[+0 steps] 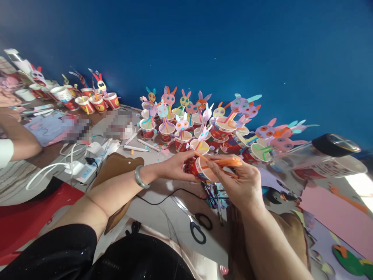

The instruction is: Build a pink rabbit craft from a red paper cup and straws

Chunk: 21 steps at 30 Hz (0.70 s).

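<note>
My left hand (178, 167) is wrapped around a red printed paper cup (194, 168), tilted with its mouth toward my right hand. My right hand (243, 182) grips a bundle of orange paper strips or straws (229, 161) over the cup's opening; their exact kind is hard to tell. One orange strip reaches left across the rim. Just behind the cup stands another cup (200, 146) with a paper rabbit head on a stick. Below my hands lie scissors (194, 223) with black handles, their blades pointing up and left.
Several cups with paper rabbit heads (182, 126) stand along the blue wall. At right are a clear bottle with a black lid (335, 144) and pink paper (335, 217). A power strip (89, 167) with white cables lies left. Another person's arm (21, 136) shows at far left.
</note>
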### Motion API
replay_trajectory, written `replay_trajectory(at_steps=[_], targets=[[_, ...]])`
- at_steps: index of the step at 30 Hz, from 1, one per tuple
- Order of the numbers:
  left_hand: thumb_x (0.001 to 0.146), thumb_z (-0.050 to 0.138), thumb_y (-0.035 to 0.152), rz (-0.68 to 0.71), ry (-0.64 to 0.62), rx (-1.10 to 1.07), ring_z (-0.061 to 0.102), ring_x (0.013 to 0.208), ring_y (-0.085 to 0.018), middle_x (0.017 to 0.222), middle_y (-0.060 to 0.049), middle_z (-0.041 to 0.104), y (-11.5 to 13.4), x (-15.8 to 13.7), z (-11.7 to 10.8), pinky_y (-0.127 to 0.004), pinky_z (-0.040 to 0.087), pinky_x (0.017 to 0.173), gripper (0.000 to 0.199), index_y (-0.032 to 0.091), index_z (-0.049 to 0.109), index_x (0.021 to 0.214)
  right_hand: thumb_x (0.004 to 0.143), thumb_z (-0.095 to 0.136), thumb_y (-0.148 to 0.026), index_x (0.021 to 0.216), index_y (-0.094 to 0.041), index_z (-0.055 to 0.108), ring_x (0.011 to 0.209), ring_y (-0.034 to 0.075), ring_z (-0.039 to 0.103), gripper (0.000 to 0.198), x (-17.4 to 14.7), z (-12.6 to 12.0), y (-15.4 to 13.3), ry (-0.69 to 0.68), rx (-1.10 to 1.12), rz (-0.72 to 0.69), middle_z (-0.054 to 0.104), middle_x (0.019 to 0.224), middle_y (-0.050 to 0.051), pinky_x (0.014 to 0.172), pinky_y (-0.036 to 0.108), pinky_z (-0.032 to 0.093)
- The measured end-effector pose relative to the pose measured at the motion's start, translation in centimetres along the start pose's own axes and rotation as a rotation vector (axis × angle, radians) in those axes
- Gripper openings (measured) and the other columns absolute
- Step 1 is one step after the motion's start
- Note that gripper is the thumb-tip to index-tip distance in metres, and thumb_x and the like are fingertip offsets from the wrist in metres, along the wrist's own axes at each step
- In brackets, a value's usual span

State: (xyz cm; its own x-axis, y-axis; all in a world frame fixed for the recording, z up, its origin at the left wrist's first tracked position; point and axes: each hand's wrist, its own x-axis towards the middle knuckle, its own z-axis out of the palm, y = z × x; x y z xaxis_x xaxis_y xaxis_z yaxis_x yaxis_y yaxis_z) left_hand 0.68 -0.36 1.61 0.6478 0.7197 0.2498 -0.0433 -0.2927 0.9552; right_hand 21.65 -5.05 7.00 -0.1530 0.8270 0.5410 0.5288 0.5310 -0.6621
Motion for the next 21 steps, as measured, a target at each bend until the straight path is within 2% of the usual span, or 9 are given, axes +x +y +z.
replay_trajectory(at_steps=[4,9,15,21], targets=[[0.072,0.09,0.035,-0.066,0.036,-0.181,0.067,0.109,-0.024,0.124,-0.011,0.069,0.5,-0.1,0.1,-0.034,0.054,0.093,0.07,0.021,0.062,0.134,0.089,0.075,-0.025,0.087,-0.024,0.077,0.073,0.021,0.072,0.003,-0.1,0.1,0.0,0.086,-0.065,-0.109,0.079,0.083,0.002,0.076,0.039,0.056],[0.069,0.093,0.031,-0.097,0.057,-0.298,0.065,0.117,-0.025,0.126,-0.011,0.068,0.7,-0.2,0.2,-0.036,0.053,0.099,0.071,0.021,0.064,0.133,0.087,0.078,-0.023,0.08,-0.025,0.069,0.077,0.022,0.072,0.011,-0.1,-0.1,-0.6,0.056,-0.051,-0.182,0.078,0.082,0.001,0.087,0.046,0.054],[0.062,0.096,0.032,-0.107,0.066,-0.27,0.066,0.11,-0.024,0.121,-0.01,0.069,1.0,-0.1,0.0,-0.034,0.055,0.09,0.078,0.023,0.064,0.133,0.086,0.076,-0.019,0.078,-0.025,0.064,0.071,0.021,0.071,0.016,-0.2,-0.3,-1.3,0.061,-0.114,-0.268,0.076,0.078,-0.001,0.091,0.05,0.052],[0.063,0.095,0.029,-0.031,0.063,-0.198,0.068,0.109,-0.025,0.119,-0.009,0.071,1.4,-0.4,0.0,-0.038,0.053,0.094,0.07,0.024,0.066,0.126,0.086,0.075,-0.016,0.083,-0.027,0.064,0.079,0.021,0.071,0.016,-0.8,-0.3,-2.1,0.022,-0.205,-0.344,0.076,0.079,-0.002,0.104,0.053,0.045]])
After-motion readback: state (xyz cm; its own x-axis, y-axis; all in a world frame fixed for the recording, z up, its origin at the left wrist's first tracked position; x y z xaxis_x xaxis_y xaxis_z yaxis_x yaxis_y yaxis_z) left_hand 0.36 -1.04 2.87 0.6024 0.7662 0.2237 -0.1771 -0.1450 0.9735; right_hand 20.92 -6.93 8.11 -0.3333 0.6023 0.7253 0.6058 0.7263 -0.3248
